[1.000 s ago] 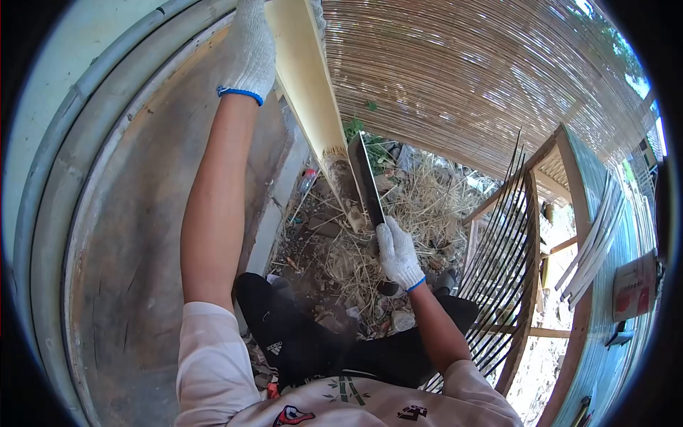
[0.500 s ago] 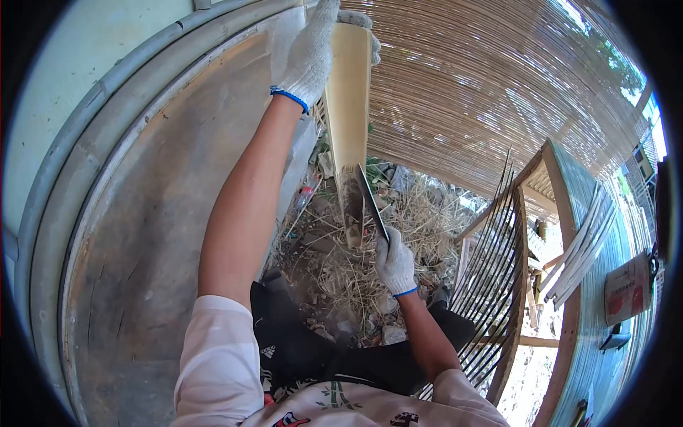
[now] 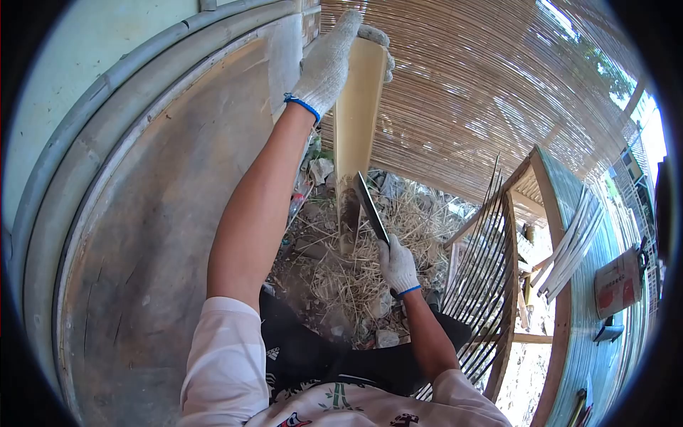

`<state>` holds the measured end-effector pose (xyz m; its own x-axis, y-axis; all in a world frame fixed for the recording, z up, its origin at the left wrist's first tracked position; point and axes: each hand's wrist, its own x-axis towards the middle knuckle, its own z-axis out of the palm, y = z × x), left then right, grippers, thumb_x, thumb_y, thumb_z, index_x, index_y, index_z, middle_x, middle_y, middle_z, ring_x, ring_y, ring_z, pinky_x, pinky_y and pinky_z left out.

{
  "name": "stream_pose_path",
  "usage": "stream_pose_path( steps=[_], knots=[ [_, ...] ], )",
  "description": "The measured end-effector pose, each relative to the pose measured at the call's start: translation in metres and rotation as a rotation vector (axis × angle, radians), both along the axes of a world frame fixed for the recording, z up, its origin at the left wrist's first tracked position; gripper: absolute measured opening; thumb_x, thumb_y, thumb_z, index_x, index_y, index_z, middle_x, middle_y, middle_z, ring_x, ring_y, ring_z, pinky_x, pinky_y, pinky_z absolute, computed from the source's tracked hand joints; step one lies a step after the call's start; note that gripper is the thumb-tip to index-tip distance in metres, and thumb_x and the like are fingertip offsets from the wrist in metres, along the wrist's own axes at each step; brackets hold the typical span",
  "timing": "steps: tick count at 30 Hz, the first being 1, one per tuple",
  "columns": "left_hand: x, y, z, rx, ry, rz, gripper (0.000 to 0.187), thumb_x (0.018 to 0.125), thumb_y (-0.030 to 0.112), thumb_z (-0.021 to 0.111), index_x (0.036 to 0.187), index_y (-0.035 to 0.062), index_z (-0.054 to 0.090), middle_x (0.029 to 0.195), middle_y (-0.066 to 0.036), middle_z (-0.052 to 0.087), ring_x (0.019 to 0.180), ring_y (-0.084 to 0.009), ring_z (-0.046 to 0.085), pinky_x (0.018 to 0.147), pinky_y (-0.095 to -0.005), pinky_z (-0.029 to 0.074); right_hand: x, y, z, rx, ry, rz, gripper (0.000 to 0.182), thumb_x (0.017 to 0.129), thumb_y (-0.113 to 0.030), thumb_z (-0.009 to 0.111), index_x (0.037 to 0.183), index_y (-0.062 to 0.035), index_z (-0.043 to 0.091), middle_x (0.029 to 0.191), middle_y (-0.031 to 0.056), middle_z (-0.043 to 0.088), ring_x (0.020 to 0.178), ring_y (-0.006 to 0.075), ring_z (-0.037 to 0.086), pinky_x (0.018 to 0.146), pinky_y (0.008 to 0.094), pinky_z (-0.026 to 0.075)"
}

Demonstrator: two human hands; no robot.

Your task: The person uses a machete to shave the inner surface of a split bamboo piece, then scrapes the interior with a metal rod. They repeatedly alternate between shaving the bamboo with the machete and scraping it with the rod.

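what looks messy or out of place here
Dry straw and scraps litter the ground below the pale split stalk, whose lower end looks dark and frayed. The left hand grips its top; the right hand holds a knife.

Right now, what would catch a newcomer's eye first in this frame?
The pale split bamboo slat standing upright at centre, gripped at its top by the gloved left hand. Below it, the gloved right hand holds a dark blade against the slat's lower end, above straw litter.
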<state>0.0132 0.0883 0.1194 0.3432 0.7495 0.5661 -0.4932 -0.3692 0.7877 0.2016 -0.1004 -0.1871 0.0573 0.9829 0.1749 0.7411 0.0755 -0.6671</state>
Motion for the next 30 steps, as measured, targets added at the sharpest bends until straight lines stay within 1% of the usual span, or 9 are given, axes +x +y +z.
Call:
stream_pose_path(
  steps=[4,7,13,18,21,23,26,29,30],
  knots=[
    [-0.009,-0.002,-0.002,0.025,0.010,0.092,0.053,0.103,0.054,0.049,0.096,0.0051,0.067,0.081,-0.015,0.071,0.069,-0.0234,0.069,0.066,-0.0378,0.060,-0.010,0.003,-0.003,0.130,0.008,-0.088,0.022,0.103,-0.025,0.053,0.103,-0.0034,0.054,0.072,0.0279,0.063,0.071,0.0508,0.062,0.061,0.0569,0.046],
    [-0.013,0.002,-0.003,0.014,0.003,-0.047,0.052,0.103,0.054,0.048,0.096,0.0053,0.067,0.080,-0.014,0.071,0.071,-0.0229,0.070,0.066,-0.0372,0.060,-0.013,0.014,-0.005,0.057,-0.125,-0.108,0.026,0.103,-0.028,0.053,0.107,-0.0028,0.055,0.077,0.0305,0.063,0.075,0.0522,0.061,0.063,0.0570,0.046],
    [-0.029,0.000,-0.004,-0.006,-0.003,-0.117,0.052,0.104,0.053,0.047,0.094,0.0048,0.065,0.078,-0.014,0.070,0.070,-0.0233,0.070,0.066,-0.0360,0.060,-0.016,0.006,0.016,-0.217,0.164,0.113,0.030,0.104,-0.031,0.050,0.104,-0.0022,0.059,0.070,0.0212,0.061,0.069,0.0391,0.065,0.065,0.0467,0.047],
    [-0.042,0.000,-0.011,0.040,-0.051,0.076,0.054,0.104,0.053,0.046,0.095,0.0036,0.065,0.079,-0.015,0.071,0.069,-0.0232,0.071,0.065,-0.0361,0.060,-0.030,-0.010,0.001,0.125,0.030,-0.075,0.024,0.104,-0.026,0.051,0.109,-0.0039,0.057,0.073,0.0265,0.063,0.071,0.0485,0.064,0.060,0.0547,0.047],
    [-0.048,-0.003,-0.014,0.044,-0.063,0.107,0.055,0.103,0.055,0.046,0.095,0.0043,0.066,0.080,-0.016,0.072,0.068,-0.0241,0.070,0.065,-0.0366,0.060,-0.035,-0.001,-0.011,0.115,-0.038,-0.086,0.024,0.103,-0.026,0.051,0.111,-0.0045,0.057,0.073,0.0274,0.063,0.072,0.0495,0.063,0.060,0.0554,0.046],
    [-0.054,-0.001,-0.018,-0.001,-0.066,0.067,0.055,0.103,0.056,0.046,0.096,0.0049,0.066,0.081,-0.016,0.072,0.069,-0.0248,0.070,0.065,-0.0372,0.060,-0.036,0.007,-0.016,0.137,-0.154,-0.080,0.026,0.104,-0.028,0.052,0.113,-0.0042,0.058,0.069,0.0234,0.062,0.065,0.0422,0.065,0.057,0.0495,0.047],
    [-0.072,-0.004,-0.011,-0.024,-0.089,0.027,0.055,0.104,0.054,0.045,0.096,0.0046,0.066,0.080,-0.015,0.072,0.070,-0.0243,0.070,0.066,-0.0367,0.060,-0.033,0.008,-0.016,-0.196,0.275,0.206,0.034,0.105,-0.034,0.051,0.108,-0.0010,0.059,0.067,0.0100,0.058,0.059,0.0194,0.057,0.058,0.0369,0.047],
    [-0.078,-0.014,-0.020,-0.100,-0.115,0.028,0.054,0.105,0.053,0.045,0.095,0.0040,0.066,0.078,-0.015,0.071,0.069,-0.0237,0.071,0.066,-0.0364,0.060,-0.047,-0.010,0.015,-0.169,0.191,0.149,0.033,0.105,-0.033,0.051,0.108,-0.0019,0.060,0.066,0.0111,0.059,0.059,0.0215,0.059,0.058,0.0389,0.047],
    [-0.079,-0.017,-0.021,-0.089,-0.125,0.050,0.053,0.105,0.052,0.045,0.095,0.0045,0.066,0.078,-0.015,0.071,0.068,-0.0237,0.071,0.065,-0.0371,0.060,-0.052,-0.012,0.014,-0.080,0.135,0.088,0.031,0.104,-0.032,0.053,0.109,-0.0029,0.060,0.068,0.0151,0.063,0.062,0.0302,0.064,0.059,0.0433,0.048]
  ],
)
